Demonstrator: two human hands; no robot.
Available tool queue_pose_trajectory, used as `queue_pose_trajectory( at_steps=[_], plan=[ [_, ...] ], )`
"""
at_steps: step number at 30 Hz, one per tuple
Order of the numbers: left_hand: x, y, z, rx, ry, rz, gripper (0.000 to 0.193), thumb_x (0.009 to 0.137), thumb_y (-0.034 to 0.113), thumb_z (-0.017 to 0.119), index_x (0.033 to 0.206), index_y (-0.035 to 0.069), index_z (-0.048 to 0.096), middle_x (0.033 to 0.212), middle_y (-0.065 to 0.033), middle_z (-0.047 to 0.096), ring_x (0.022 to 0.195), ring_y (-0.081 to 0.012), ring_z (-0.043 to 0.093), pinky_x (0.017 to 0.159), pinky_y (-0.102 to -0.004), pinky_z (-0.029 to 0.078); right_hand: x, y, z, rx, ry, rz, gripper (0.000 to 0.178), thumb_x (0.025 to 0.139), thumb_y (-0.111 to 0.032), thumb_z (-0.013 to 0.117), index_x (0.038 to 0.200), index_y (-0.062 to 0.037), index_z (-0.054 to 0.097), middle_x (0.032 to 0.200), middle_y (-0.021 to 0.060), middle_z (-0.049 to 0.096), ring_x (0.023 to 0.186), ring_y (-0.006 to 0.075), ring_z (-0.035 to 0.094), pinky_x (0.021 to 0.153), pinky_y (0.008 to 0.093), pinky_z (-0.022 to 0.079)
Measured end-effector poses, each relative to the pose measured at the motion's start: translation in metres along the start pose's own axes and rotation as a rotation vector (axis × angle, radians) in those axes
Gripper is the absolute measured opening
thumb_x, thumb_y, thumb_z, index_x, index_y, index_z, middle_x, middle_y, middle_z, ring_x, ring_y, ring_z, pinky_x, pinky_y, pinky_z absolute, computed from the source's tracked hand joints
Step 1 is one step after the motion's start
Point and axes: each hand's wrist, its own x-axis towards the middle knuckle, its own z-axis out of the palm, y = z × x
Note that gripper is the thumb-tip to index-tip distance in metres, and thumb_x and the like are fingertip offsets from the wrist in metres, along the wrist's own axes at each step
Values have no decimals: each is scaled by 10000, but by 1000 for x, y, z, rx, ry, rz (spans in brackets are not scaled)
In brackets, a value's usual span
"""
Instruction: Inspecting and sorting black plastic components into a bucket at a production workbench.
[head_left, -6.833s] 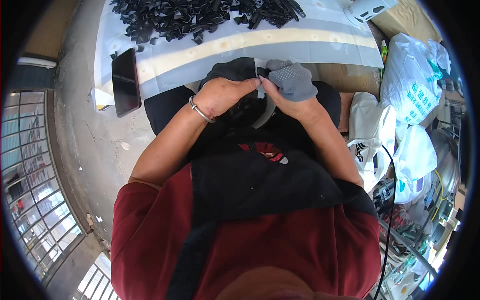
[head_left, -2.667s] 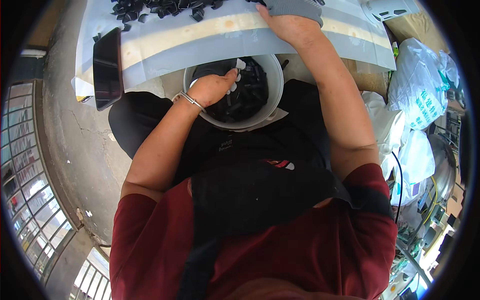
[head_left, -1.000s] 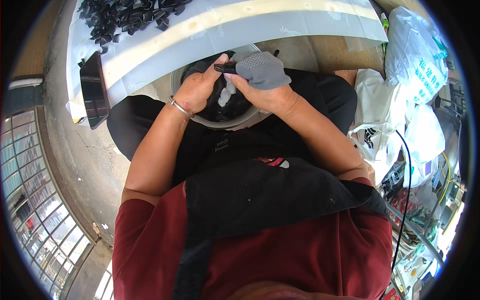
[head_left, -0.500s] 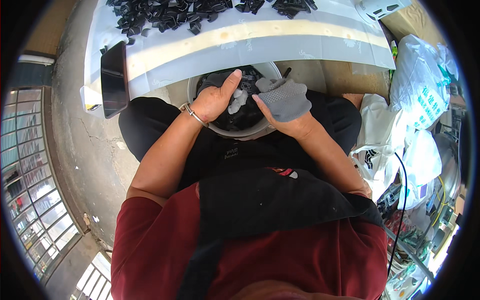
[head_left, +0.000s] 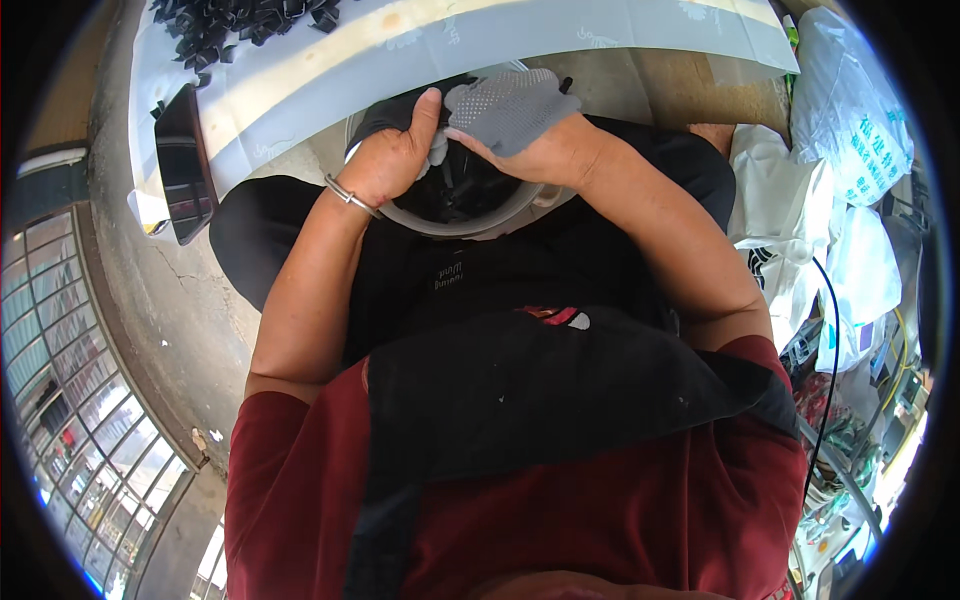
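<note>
Both hands meet above a light-rimmed bucket (head_left: 470, 231) between my knees, which holds dark black pieces (head_left: 470, 188). My left hand (head_left: 395, 155) has a bare thumb pointing up and a dark grey glove on the fingers, which curl under out of sight. A pale grey, bunched bit (head_left: 437, 150) shows beneath its thumb; I cannot tell whether it is glove or cloth. My right hand (head_left: 520, 118) wears a grey dotted glove, its bare thumb reaching toward the left. Its fingers bend down against the left hand. Anything between the hands is hidden.
A covered table (head_left: 420, 55) stands just ahead, with a heap of black pieces (head_left: 235, 25) at its far left. A dark phone-like slab (head_left: 187, 165) is at the table's left corner. White plastic bags (head_left: 855, 120) and a black cable (head_left: 832, 350) are at the right.
The view has shifted, so the table and bucket sit higher in the picture. My right hand has come closer to my left, and the two now nearly touch over the bucket.
</note>
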Motion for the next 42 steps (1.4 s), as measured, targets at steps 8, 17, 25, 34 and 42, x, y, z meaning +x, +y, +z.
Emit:
queue_pose_trajectory(
  at_steps=[8, 17, 25, 34, 42],
  plan=[
    [13, -34, 4, 551, 364, 216, 369, 892, 329, 401, 740, 36, 565, 706, -186, 584, 669, -370, 551, 626, -451, 425, -57, 68, 11, 145, -191, 413, 288, 849, -319, 473, 949, -74, 587, 907, 142, 593, 868, 334, 544, 756, 396, 441],
    [20, -50, 18, 778, 249, 101, 248, 789, 301, 566, 765, 54, 573, 755, -161, 587, 725, -331, 568, 639, -412, 450, -61, 75, 25, 276, -106, 484, 265, 841, -297, 472, 935, -73, 576, 900, 134, 588, 853, 334, 547, 752, 406, 442],
    [36, -19, 97, 753, -359, 490, 269, 702, 227, 630, 913, 64, 589, 945, -126, 567, 854, -291, 565, 716, -378, 466, -57, 68, 19, 285, -238, 388, 252, 841, -288, 464, 920, -67, 555, 886, 140, 581, 849, 325, 551, 748, 415, 447],
    [39, -76, 80, 642, -13, 459, 248, 723, 220, 608, 934, 91, 599, 924, -141, 584, 864, -305, 574, 738, -393, 468, -60, 69, 15, 263, -242, 406, 248, 849, -283, 455, 920, -64, 548, 852, 130, 589, 835, 318, 556, 742, 412, 447],
    [37, -69, 68, 662, -136, 217, 300, 732, 174, 610, 1016, 88, 561, 1007, -147, 552, 938, -319, 543, 802, -389, 442, -58, 69, 10, 259, -295, 378, 253, 845, -291, 462, 920, -66, 549, 867, 136, 584, 837, 321, 556, 737, 410, 449]
  ],
)
